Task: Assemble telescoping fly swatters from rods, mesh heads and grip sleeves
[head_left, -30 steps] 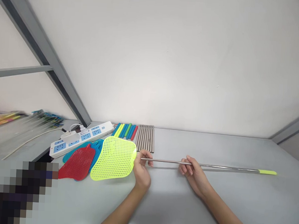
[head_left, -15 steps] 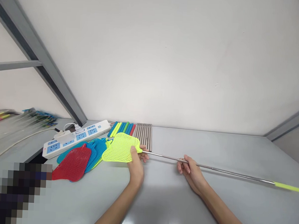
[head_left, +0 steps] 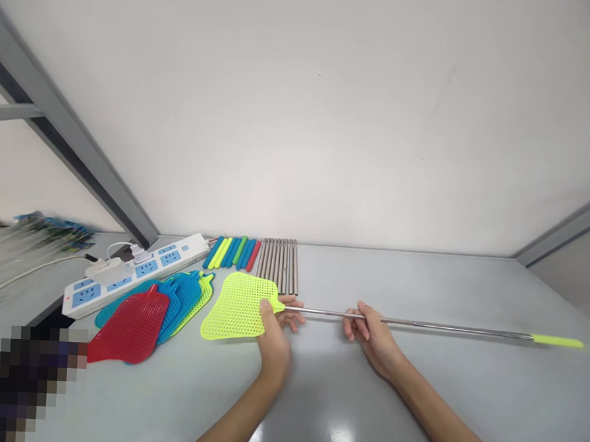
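Note:
A yellow fly swatter (head_left: 241, 307) with a long, extended metal rod lies across both my hands above the table. My left hand (head_left: 275, 335) grips it where the perforated head meets the rod, thumb on top and fingers beneath. My right hand (head_left: 374, 334) is closed round the middle of the rod. Toward the right, the rod ends in a yellow handle grip (head_left: 558, 341). Left of my left hand lies an overlapping pile of loose swatter heads, with a red swatter head (head_left: 134, 325) on top and a blue swatter head (head_left: 186, 294) partly covered.
Behind the swatter, several coloured handle grips (head_left: 231, 252) lie beside a row of metal rods (head_left: 279, 266). A white power strip (head_left: 138, 272) with plugs stands at left. Plastic-wrapped items (head_left: 52, 231) lie farther left. A wall (head_left: 338, 151) closes off the table's back.
The swatter has turned closer to level, its handle end higher in view and its head slightly lower. Both hands keep hold of it. The camera view has shifted a little.

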{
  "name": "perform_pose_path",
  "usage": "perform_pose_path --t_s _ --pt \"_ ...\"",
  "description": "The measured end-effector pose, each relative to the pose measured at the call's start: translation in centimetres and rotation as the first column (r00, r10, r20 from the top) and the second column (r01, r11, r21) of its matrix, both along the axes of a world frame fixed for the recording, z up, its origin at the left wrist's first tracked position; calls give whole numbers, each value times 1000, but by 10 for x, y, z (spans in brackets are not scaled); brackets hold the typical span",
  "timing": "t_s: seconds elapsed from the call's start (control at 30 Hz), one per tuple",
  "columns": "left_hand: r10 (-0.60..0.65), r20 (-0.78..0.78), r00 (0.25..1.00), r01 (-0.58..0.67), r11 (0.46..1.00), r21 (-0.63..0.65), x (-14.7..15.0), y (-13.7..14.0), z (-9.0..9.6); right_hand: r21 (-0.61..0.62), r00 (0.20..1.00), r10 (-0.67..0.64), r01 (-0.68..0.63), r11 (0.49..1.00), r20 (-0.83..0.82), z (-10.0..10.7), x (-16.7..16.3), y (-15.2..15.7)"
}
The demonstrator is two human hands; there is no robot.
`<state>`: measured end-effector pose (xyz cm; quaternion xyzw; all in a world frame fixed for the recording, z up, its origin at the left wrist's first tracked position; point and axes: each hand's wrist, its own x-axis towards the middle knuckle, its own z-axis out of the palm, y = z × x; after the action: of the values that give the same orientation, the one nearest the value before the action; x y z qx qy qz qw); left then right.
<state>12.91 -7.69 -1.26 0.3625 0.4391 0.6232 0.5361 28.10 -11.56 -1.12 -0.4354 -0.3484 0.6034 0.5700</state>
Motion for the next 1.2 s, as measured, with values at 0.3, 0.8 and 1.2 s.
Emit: perform_pose_path --t_s 0.3,0.8,1.2 --pt "-97 7 995 97 991 -97 8 -15 10 -39 999 40 -41 998 -35 0 -4 1" --pt "-357 602 714 539 829 -147 0 9 5 -77 997 66 -63 995 46 4 1 4" --pt "-227 624 748 428 883 -193 1 13 0 -109 994 81 -73 991 78 2 2 2"
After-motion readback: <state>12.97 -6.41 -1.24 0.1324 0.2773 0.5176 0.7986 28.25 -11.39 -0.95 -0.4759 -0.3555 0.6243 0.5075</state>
